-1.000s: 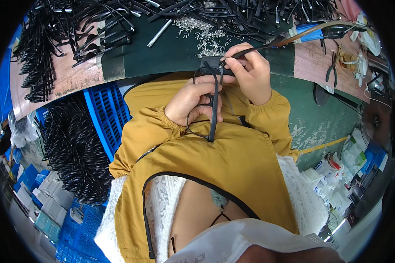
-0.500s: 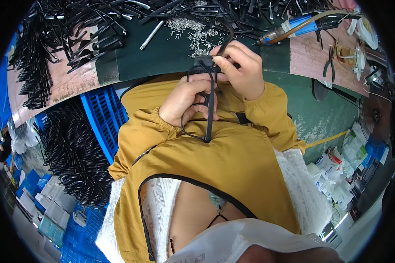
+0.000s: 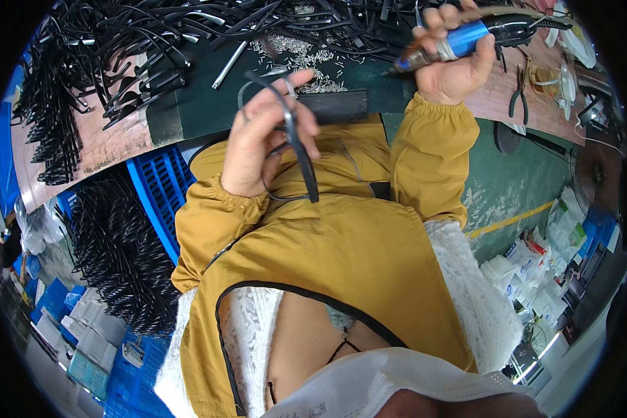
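Observation:
Black eyeglasses [image 3: 302, 164] hang from my left hand [image 3: 252, 146], which is raised just in front of the bench edge. Its fingers curl about the frame, partly blurred, and one temple points down toward my lap. At the right, my right hand [image 3: 453, 82] grips a blue-and-black power screwdriver [image 3: 469, 40], with thumb and fingers around the body. The screwdriver's tip points left, above the dark green mat [image 3: 209, 97]. Between the hands, a black block [image 3: 341, 105] lies at the bench's front edge, beside a spread of small silver screws or pins [image 3: 320, 82].
Black temples [image 3: 209, 24] are heaped along the back and left of the bench. A silver rod [image 3: 230, 66] lies on the mat. Pliers [image 3: 519, 94] rest at the right. A blue crate [image 3: 161, 191] and a large bundle of black temples [image 3: 122, 258] stand at lower left.
My right hand has left the eyeglasses, moved right and taken hold of the power screwdriver. My left hand has shifted left and up with the eyeglasses, uncovering the black block.

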Action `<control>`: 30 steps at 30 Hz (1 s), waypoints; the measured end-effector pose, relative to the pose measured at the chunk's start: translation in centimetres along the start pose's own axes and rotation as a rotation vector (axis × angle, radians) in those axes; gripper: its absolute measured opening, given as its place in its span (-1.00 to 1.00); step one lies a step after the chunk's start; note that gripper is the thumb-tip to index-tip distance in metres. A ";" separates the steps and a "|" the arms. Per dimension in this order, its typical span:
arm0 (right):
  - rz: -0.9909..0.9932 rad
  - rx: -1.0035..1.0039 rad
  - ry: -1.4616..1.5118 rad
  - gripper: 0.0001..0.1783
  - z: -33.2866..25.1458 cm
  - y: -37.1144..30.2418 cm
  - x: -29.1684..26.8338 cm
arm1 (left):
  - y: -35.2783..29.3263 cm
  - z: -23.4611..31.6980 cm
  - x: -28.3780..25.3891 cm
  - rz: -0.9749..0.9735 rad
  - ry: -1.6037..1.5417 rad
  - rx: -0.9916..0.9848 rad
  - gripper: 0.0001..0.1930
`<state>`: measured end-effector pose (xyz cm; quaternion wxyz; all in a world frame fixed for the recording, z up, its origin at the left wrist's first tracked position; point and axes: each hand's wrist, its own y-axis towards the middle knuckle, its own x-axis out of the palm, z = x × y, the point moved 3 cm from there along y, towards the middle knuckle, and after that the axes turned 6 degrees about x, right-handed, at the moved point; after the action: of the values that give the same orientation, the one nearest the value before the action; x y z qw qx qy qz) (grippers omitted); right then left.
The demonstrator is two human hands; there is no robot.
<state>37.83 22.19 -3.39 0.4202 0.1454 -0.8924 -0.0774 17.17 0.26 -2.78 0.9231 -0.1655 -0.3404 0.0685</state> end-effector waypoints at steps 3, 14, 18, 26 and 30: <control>-0.141 0.195 0.131 -0.61 2.0 -0.5 1.3 | -0.9 -0.2 -1.3 0.055 -0.148 0.015 -0.60; 0.002 0.059 -0.004 -0.72 3.0 -1.2 2.9 | -3.1 -6.0 1.7 0.099 -0.232 -0.565 -0.60; -0.032 0.065 0.210 -0.73 3.6 -1.8 4.4 | -2.6 -6.5 2.4 0.105 -0.294 -0.540 -0.66; -0.155 0.156 0.002 -0.61 1.4 -8.2 6.2 | -2.2 -7.3 2.2 0.096 -0.365 -0.499 -0.71; -0.151 0.126 -0.075 -0.54 1.7 -10.1 6.3 | -2.2 -7.5 2.0 0.081 -0.380 -0.519 -0.71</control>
<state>34.66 10.59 -2.55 0.3695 0.2354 -0.8970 -0.0579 23.63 -3.24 -6.18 0.7664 -0.3930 -0.5060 0.0458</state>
